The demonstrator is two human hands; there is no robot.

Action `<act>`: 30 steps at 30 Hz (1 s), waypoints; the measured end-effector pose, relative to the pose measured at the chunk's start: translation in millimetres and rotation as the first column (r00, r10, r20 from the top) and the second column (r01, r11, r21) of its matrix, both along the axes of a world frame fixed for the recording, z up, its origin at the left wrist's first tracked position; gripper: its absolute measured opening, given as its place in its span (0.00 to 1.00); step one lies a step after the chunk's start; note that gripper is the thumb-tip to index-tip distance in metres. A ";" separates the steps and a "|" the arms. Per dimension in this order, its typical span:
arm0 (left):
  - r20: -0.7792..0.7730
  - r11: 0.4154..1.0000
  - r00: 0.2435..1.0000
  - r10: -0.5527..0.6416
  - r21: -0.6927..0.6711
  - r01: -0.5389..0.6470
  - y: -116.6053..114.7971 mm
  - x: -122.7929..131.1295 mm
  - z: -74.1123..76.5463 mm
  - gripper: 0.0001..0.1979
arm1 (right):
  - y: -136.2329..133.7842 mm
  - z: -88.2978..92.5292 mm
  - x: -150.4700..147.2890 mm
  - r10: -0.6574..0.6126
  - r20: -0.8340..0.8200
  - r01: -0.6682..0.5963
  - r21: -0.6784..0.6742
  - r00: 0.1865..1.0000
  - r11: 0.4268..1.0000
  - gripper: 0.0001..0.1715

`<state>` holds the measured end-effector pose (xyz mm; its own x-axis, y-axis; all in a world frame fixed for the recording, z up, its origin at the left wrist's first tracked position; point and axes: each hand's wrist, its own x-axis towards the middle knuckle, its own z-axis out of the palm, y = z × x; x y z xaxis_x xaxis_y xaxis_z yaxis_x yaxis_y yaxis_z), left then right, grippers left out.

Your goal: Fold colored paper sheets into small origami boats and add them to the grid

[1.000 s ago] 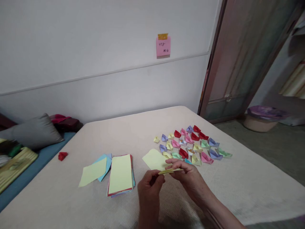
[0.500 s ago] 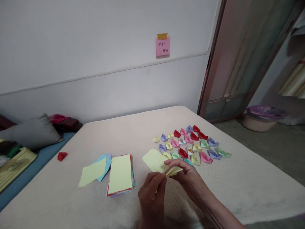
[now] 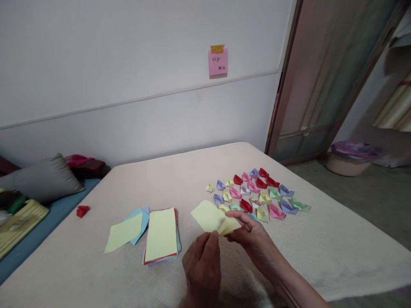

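Observation:
A folded piece of pale yellow paper (image 3: 230, 226) is held between both hands above the bed or padded surface. My left hand (image 3: 204, 263) pinches its lower left corner with thumb and forefinger. On the right side, my right hand (image 3: 253, 235) grips it, index finger along the top edge and the other fingers partly hidden beneath. Just behind lies a flat yellow sheet (image 3: 204, 215), partly covered by the folded piece. Beyond my right hand stand rows of small folded paper boats (image 3: 246, 205) in red, pink, purple, green and yellow.
Left of my hands lies a stack of coloured paper (image 3: 162, 235), beside a loose yellow sheet (image 3: 123, 232) over blue paper (image 3: 141, 226). A red folded paper (image 3: 82, 211) sits far left. A grey pillow (image 3: 48, 177) and a lined bin (image 3: 349, 158) flank the surface.
The folded yellow paper has turned so that its broad face shows more. Both hands have shifted slightly left, still holding it. The camera view has moved a little.

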<state>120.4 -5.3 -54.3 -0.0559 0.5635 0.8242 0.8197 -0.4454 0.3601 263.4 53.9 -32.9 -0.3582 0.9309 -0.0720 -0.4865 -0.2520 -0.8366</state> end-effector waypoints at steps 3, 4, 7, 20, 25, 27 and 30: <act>0.216 0.994 0.975 -0.052 -0.084 0.072 -1.4 5.5 4.6 0.15 | 0.4 -0.4 0.6 -0.014 0.019 0.013 0.032 1.000 0.999 0.23; 0.322 0.983 0.945 -0.064 -0.140 0.114 -2.1 7.5 6.8 0.13 | 0.5 -0.5 0.8 -0.020 0.014 0.019 0.042 1.000 0.999 0.23; 0.676 0.892 0.737 -0.014 -0.325 0.315 -2.6 12.5 14.4 0.10 | 0.4 -1.0 1.8 -0.029 0.002 0.029 0.051 1.000 0.998 0.28; 0.982 0.820 0.063 0.175 -0.181 0.543 10.1 5.7 13.4 0.20 | -0.5 2.0 1.6 0.026 0.230 -0.044 0.073 0.973 0.996 0.31; 0.967 0.845 0.151 0.205 -0.252 0.471 11.2 6.5 17.7 0.19 | -2.0 4.4 1.4 0.042 0.234 -0.062 0.080 0.971 0.995 0.29; 0.963 0.838 0.180 0.199 -0.263 0.479 12.1 6.2 17.6 0.18 | -2.3 4.8 1.5 0.055 0.205 -0.074 0.085 0.977 0.994 0.28; 0.957 0.808 0.219 0.190 -0.279 0.518 12.9 5.5 16.6 0.17 | -1.7 4.5 1.1 0.094 0.167 -0.110 0.086 0.981 0.990 0.27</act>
